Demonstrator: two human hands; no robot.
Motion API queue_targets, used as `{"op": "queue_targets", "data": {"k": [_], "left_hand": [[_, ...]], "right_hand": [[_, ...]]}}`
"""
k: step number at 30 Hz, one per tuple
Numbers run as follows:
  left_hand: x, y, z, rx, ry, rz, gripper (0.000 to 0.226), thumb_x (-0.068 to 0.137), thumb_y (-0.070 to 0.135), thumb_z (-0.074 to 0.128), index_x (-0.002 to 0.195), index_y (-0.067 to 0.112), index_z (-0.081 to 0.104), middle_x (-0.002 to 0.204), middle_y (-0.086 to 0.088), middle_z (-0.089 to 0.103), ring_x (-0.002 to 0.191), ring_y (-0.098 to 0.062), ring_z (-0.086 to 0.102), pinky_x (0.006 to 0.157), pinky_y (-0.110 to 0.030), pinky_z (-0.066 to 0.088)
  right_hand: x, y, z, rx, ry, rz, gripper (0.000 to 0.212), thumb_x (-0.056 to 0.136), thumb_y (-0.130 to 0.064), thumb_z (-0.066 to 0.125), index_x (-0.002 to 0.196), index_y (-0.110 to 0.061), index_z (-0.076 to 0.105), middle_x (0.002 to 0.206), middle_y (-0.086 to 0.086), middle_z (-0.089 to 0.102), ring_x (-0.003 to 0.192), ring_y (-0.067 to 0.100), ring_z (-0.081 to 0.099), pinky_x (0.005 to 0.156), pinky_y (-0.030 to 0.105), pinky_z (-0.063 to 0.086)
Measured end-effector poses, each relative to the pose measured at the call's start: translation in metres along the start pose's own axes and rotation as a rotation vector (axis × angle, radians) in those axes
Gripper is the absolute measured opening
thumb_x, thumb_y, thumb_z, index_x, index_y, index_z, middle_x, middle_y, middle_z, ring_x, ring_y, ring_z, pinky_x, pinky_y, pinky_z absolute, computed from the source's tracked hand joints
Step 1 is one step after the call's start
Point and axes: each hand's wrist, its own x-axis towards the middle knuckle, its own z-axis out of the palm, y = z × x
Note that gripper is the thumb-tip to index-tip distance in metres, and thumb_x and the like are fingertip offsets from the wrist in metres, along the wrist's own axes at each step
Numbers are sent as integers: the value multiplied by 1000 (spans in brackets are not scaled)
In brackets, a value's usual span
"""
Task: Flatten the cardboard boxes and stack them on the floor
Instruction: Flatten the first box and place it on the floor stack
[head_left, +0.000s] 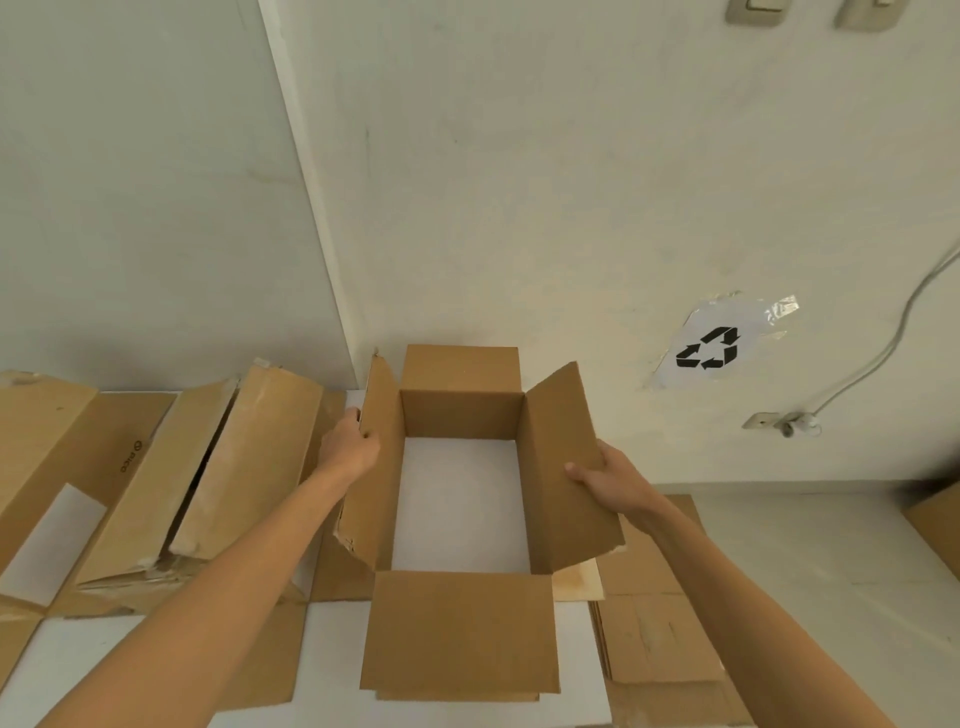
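An open brown cardboard box (460, 415) is held up in front of me, open at both ends, so the white table shows through it. Its four flaps stand out: far, near, left and right. My left hand (347, 446) grips the left flap near its upper edge. My right hand (610, 480) holds the right flap, thumb on its inner face. A pile of flattened cardboard (657, 639) lies on the floor at lower right, partly hidden by my right forearm.
Several other cardboard boxes (208, 467) lie on the white table (441, 712) to my left, one with a white label. A wall stands close behind, with a recycling sign (711, 348), a cable and an outlet (779, 421). Another box edge (937, 525) shows at far right.
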Motion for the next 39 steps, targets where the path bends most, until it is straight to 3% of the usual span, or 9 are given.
{"op": "queue_targets", "data": {"k": [5,8,13,18,26,29,31,36,39], "left_hand": [[-7,10,5,-22,-56,-22,40,100,18,54,140,14,52,130,-11,64,115,-33,61,95,-41,53],[-13,12,4,-44,-36,-28,36,100,13,51,135,13,56,123,-13,65,107,-33,61,86,-36,50],[-28,18,-3,-9,-69,28,36,96,5,46,127,15,60,113,-10,67,100,-31,63,89,-42,55],[-54,40,-27,-69,-295,65,37,90,1,49,121,22,45,109,-5,59,91,-22,57,80,-38,49],[-97,47,-18,-193,-574,-7,86,78,4,60,152,32,25,114,-6,63,93,-25,63,71,-35,48],[-106,39,-2,-234,-655,-29,70,78,0,60,141,24,40,116,-11,64,94,-23,61,80,-41,53],[-114,37,6,-266,-687,-74,55,80,-2,60,129,19,47,122,-17,63,98,-23,63,89,-43,57],[-121,10,20,-282,-679,-178,45,85,-6,57,123,17,48,113,-13,62,89,-17,62,61,-22,53],[-118,-7,26,-258,-616,-260,47,82,-3,62,122,16,47,120,-15,62,104,-25,64,90,-38,58]], "right_hand": [[-15,-36,29,-54,-31,-136,49,100,-8,54,138,-35,40,124,-11,58,109,11,59,96,40,52],[-22,-52,41,-123,35,-171,60,99,-6,53,153,-27,37,128,-7,55,118,23,57,97,37,51],[-25,-75,37,-104,108,-126,61,89,-20,52,149,-20,43,136,7,59,122,33,57,106,53,49],[4,-106,14,4,189,-138,59,86,-26,47,145,-20,43,127,5,58,118,33,56,102,57,51],[49,-135,26,20,139,-189,41,98,-10,47,137,-22,50,119,2,61,115,28,58,96,49,56],[58,-127,39,44,71,-163,44,95,-6,43,136,-18,55,116,3,65,106,24,63,81,39,60],[64,-120,51,62,27,-139,41,94,-5,41,128,-15,61,115,8,68,103,27,67,83,45,61],[66,-102,80,118,-86,-111,30,99,-9,43,121,-19,61,115,10,69,105,28,67,87,44,58],[72,-87,92,135,-107,-97,36,103,-16,42,137,-20,54,118,4,67,110,26,64,93,43,58]]}}
